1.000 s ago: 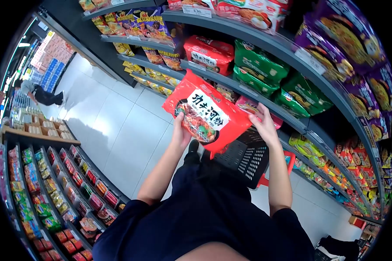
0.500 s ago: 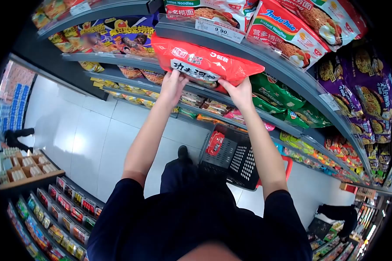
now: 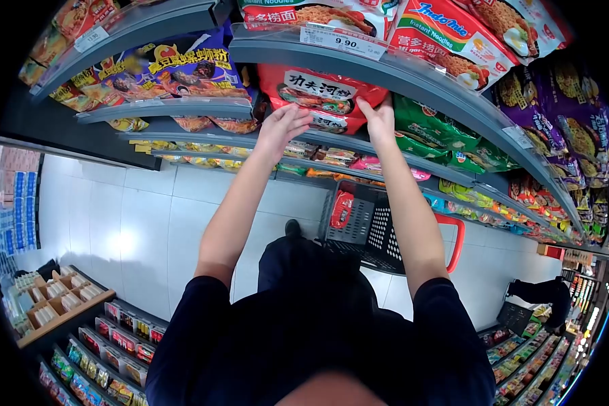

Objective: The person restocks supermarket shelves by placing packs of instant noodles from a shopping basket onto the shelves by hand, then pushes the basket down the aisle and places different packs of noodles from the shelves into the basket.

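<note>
A red noodle pack point(image 3: 321, 88) with white and black lettering lies on the shelf just under the top one, its upper edge hidden by the shelf above. Another red pack point(image 3: 331, 124) shows below its front. My right hand point(image 3: 380, 125) grips the right end of the upper pack, thumb on its front face. At the lower left, my left hand point(image 3: 283, 132) has its fingers stretched out beside the packs and holds nothing.
Red and white Indomie packs point(image 3: 440, 40) stand on the shelf above, behind a price label point(image 3: 342, 43). Green packs point(image 3: 433, 135) lie to the right, purple packs point(image 3: 189, 71) to the left. A black shopping basket point(image 3: 369, 230) containing a red pack is below. Another person point(image 3: 551, 301) is at far right.
The red noodle pack has moved from in front of the shelf edge back under the upper shelf. My left hand has come off it; my right hand stays at its right end.
</note>
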A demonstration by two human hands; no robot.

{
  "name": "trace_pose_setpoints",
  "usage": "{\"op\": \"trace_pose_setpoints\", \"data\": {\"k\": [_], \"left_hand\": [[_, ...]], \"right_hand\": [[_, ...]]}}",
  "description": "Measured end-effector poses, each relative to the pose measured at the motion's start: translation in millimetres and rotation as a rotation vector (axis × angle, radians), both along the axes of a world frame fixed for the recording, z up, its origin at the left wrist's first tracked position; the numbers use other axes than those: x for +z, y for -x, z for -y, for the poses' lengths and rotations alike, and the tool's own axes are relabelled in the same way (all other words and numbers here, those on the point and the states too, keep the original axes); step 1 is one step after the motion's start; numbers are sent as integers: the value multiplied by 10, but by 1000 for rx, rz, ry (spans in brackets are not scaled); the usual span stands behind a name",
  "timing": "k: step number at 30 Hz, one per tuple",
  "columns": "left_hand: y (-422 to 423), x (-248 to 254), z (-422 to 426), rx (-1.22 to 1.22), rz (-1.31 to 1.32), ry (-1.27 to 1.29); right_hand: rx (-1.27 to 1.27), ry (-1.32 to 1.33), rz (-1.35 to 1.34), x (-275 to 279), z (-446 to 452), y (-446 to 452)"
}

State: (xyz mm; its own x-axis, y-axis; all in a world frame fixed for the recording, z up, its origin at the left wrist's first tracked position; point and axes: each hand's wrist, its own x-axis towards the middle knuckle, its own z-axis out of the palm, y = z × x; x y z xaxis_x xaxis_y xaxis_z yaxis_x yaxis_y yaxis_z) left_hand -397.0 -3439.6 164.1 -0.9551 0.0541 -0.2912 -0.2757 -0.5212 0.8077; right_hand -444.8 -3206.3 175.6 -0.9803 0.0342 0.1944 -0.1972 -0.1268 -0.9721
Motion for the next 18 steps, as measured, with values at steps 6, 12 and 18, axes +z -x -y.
{"op": "trace_pose_setpoints", "data": {"k": [6,12,18], "left_hand": [[-73,147,100,280,-165,543],[92,109,49,183,-136,518],[-11,84,-107,227,-172,468]], "right_hand": [[-17,221,-2,-76,-5,-34],[-155,-175,134,-263,-17,28],[-92,-368,43,176,35,-291]]}}
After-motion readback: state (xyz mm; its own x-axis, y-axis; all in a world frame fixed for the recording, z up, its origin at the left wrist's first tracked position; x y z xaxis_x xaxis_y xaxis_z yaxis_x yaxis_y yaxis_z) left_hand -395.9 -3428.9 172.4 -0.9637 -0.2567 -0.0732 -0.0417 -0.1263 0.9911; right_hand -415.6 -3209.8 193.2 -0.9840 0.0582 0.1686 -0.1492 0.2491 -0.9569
